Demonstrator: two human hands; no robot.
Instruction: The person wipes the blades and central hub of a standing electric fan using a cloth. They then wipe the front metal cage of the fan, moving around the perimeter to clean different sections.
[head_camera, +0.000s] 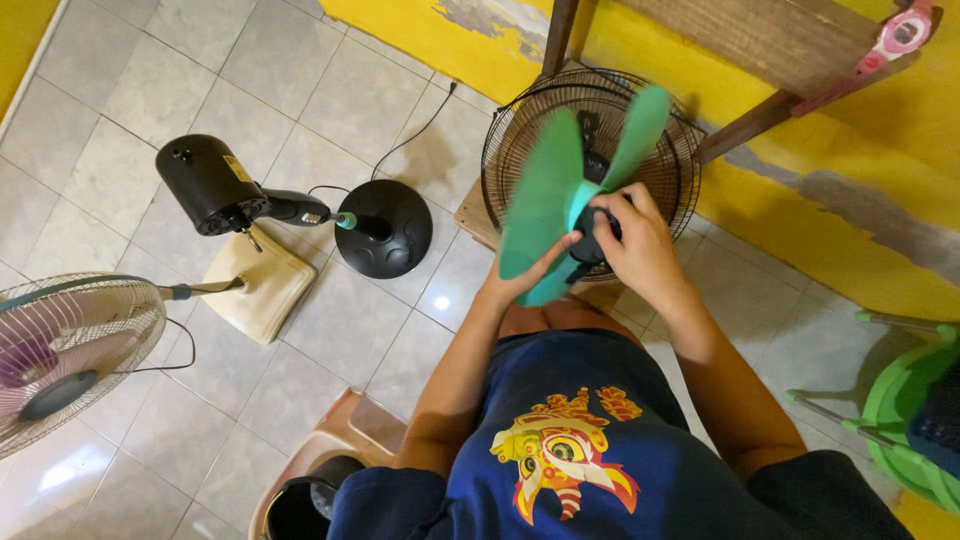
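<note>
Nearest the camera: dark blue shirt (600, 440) with a bright printed figure, both forearms reaching out from it. Both hands sit mid-frame, just above the knees, on a green fan blade (545, 190).

Left hand (522, 277): fingers under the lower lobe of the blade, thumb stretched along its near edge, holding it up. Right hand (640, 245): curled around a black hub piece (590, 240) at the blade's centre, fingers closed on it. Can't tell whether the piece is a cap or a nut.

Blade is tilted, lobes pointing far and left, slightly blurred. Right behind it a black wire fan guard (510, 130) stands on edge on the floor, leaning toward a wooden bench leg (557, 35) and the yellow wall (860, 170).

Left of the hands: black round fan base (395, 235) on the tile floor (330, 90), with a black motor housing (205, 183) tipped over beside it, bare shaft showing, cord trailing far. Far left: another fan (60, 350) with a pale guard and purple blades on a cream base (265, 285). Right edge: green plastic chair (900, 410). Near, bottom left: cream base with a dark opening (310, 490), partly cut off.
</note>
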